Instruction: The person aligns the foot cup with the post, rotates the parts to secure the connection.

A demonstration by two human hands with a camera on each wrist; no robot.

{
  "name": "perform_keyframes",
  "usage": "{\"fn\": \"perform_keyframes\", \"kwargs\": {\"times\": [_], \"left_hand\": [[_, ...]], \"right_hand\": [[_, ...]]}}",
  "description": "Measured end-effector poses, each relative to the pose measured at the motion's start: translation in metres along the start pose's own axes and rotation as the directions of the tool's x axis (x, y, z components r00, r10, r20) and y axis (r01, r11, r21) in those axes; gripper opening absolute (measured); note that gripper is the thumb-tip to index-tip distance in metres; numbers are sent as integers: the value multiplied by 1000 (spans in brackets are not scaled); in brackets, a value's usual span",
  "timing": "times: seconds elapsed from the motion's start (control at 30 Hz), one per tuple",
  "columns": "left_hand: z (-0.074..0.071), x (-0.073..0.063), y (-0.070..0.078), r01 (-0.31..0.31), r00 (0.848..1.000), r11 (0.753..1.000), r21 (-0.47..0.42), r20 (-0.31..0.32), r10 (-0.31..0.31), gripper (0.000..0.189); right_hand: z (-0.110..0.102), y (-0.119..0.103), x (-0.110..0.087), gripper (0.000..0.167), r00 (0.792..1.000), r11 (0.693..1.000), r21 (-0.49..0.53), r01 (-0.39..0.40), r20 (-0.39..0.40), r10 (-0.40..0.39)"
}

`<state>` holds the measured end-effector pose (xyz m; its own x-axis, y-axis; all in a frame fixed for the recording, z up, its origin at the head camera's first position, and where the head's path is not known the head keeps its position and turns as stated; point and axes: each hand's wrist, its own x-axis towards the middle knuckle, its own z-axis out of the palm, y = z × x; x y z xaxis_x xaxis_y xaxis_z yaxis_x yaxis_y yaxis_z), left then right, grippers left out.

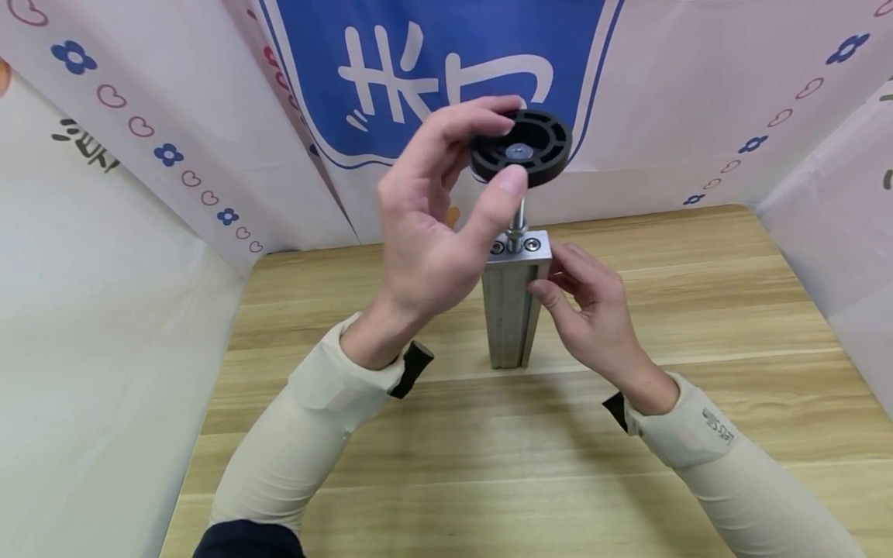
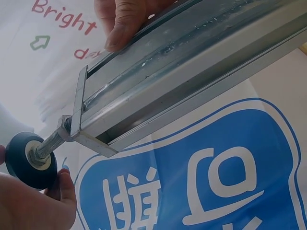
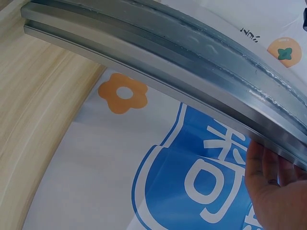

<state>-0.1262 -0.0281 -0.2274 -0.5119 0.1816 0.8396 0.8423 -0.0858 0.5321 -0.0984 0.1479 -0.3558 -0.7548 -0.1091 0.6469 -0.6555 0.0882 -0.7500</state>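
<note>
An aluminium profile [image 1: 508, 314] stands upright on the wooden table, capped by a metal end plate [image 1: 519, 246] with screws in it. From the plate rises a threaded rod [image 1: 519, 213] with a nut, topped by a round black leveling foot [image 1: 554, 167]. My left hand [image 1: 436, 225] pinches the foot's rim between thumb and fingers. On the profile's right side, just below the plate, my right hand [image 1: 593, 310] grips its edges with thumb and fingers. In the left wrist view the foot [image 2: 29, 160] shows its underside and the rod [image 2: 50, 143] runs into the end plate.
The wooden table [image 1: 418, 480] spreads beneath both arms. Behind it hangs a white printed sheet with a blue sign [image 1: 314, 77], and pale sheets [image 1: 105, 310] enclose the sides. Black wrist-worn pieces [image 1: 412, 370] stick out below the cuffs.
</note>
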Motion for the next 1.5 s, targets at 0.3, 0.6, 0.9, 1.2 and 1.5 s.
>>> {"fn": "perform_keyframes", "kwargs": {"times": [0.3,0.6,0.9,1.2,1.5], "left_hand": [[2,-1,-1,37,999,992,-120,-16,-39,38],[2,1,0,-26,999,999,34,-35,27,26],[2,2,-1,-10,999,999,53,-45,13,34],[3,1,-1,-1,999,999,-33,-43,0,38],[0,1,-2,-25,999,1000,14,-29,25,29]], "right_hand": [[0,0,0,44,1000,1000,-15,-18,-9,18],[0,0,0,44,1000,1000,1,-13,-13,13],[-1,0,-1,44,1000,1000,3,-11,0,11],[0,-1,0,43,1000,1000,5,-7,-3,7],[0,-1,0,43,1000,1000,4,-5,-7,5]]}}
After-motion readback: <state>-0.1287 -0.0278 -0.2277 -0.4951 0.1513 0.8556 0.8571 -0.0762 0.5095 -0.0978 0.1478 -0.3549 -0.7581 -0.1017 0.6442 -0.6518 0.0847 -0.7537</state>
